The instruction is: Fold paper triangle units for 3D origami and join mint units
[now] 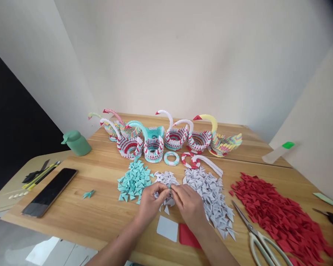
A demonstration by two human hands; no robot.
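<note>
My left hand (152,199) and my right hand (189,204) meet at the front middle of the table, fingertips pinched together. Between them is a small teal folded paper piece (169,187), mostly covered by the fingers; whether a white piece is joined to it I cannot tell. Just behind and below the fingers lies a small heap of white folded paper triangles (166,178). A pile of teal paper triangles (135,181) is left of my hands, and a bigger white pile (208,192) is on the right. Below the hands are a white paper square (167,229) and a red paper square (186,236).
Several folded-paper swans (130,146) stand along the back, with a teal-white ring (171,158) and a red-white ring (189,161) before them. Red triangles (277,210) and scissors (255,232) lie right. Leftward are a phone (50,192), a teal cluster (88,194) and a green bottle (77,143).
</note>
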